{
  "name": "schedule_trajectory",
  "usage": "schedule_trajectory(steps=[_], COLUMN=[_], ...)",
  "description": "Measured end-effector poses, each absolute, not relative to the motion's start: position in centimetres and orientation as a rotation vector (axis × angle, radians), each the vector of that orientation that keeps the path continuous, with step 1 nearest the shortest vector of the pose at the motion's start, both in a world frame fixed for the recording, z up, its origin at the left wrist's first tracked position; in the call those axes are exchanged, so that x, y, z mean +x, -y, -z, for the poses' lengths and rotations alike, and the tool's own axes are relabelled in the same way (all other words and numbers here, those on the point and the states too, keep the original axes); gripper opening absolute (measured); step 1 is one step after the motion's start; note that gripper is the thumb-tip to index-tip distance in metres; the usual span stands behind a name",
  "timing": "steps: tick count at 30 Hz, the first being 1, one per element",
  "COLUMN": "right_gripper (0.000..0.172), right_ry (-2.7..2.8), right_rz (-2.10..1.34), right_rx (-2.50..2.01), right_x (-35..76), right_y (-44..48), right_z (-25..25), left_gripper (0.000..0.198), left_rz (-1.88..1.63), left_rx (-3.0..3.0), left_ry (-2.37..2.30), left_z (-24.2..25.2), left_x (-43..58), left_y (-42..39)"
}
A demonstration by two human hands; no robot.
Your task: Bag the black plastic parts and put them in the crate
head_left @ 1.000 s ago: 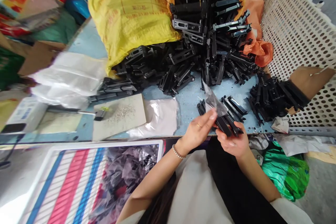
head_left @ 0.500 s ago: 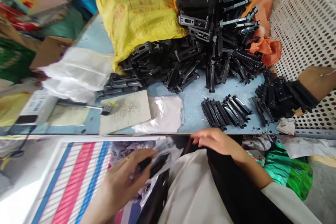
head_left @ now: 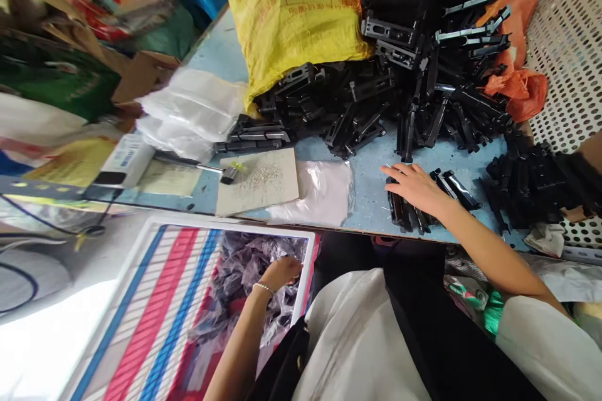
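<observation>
My left hand (head_left: 281, 272) is down inside a striped bag (head_left: 162, 301) with a white frame, over a heap of clear plastic packets (head_left: 244, 276). Its fingers are curled and point away from me, so what they hold, if anything, is hidden. On the blue table, my right hand (head_left: 414, 188) lies palm down with fingers spread, resting on or just above a row of slim black plastic parts (head_left: 402, 213). More black parts of that row (head_left: 454, 188) show to the right of the hand.
A large pile of black parts (head_left: 362, 88) spills from a yellow sack (head_left: 301, 6) and an orange sack. Flat clear bags (head_left: 324, 191) lie beside a board (head_left: 263, 178) bearing a hammer (head_left: 229, 174). A perforated white crate (head_left: 564, 44) stands at right.
My left hand, which held a black part in a clear bag, has gone down into the striped bag. The right hand has moved from the table's edge onto the row of black parts.
</observation>
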State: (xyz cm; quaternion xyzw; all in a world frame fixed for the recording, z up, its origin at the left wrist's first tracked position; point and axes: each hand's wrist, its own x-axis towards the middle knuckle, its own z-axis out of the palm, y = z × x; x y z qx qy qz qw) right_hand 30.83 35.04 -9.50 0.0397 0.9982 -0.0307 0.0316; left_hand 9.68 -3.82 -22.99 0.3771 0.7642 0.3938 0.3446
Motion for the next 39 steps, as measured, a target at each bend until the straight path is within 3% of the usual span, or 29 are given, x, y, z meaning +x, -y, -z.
schedule_trajectory(steps=[2, 5, 10, 14, 17, 21, 33, 36, 39], right_gripper=[0.032, 0.022, 0.037, 0.050, 0.054, 0.046, 0.038, 0.036, 0.033], right_ry=[-3.086, -3.125, -2.869, -2.002, -1.468, -1.190, -1.087, -1.103, -1.123], right_rz=[0.183, 0.439, 1.330, 2.432, 2.809, 2.906, 2.953, 2.970, 2.962], right_rx=[0.049, 0.173, 0.927, 1.274, 1.096, 0.860, 0.811, 0.790, 0.835], right_x=[31.4, 33.2, 35.9, 34.6, 31.5, 27.1, 25.4, 25.5, 25.8], right_y=[-36.2, -37.1, -35.7, -31.8, -29.0, -26.8, -27.0, -27.1, -27.2], right_z=[8.3, 7.4, 9.2, 11.5, 11.9, 11.6, 14.3, 14.8, 15.4], left_gripper=[0.049, 0.035, 0.009, 0.006, 0.031, 0.057, 0.046, 0.049, 0.040], left_rz=[-0.857, -1.069, -0.998, -1.224, -1.480, -1.764, -1.659, -1.500, -1.380], left_rx=[0.903, 1.089, 1.159, 0.723, 0.322, 0.256, 0.306, 0.442, 0.595], left_ry=[-1.934, -2.151, -2.441, -2.195, -1.861, -1.639, -1.581, -1.751, -1.941], left_z=[18.3, 13.4, 14.8, 16.4, 15.6, 14.2, 13.4, 13.3, 13.9], left_x=[10.3, 12.5, 12.9, 10.0, 9.1, 10.0, 12.3, 12.9, 13.0], left_y=[-0.6, -8.4, -16.7, -16.0, -14.5, -13.6, -13.1, -13.4, -13.5])
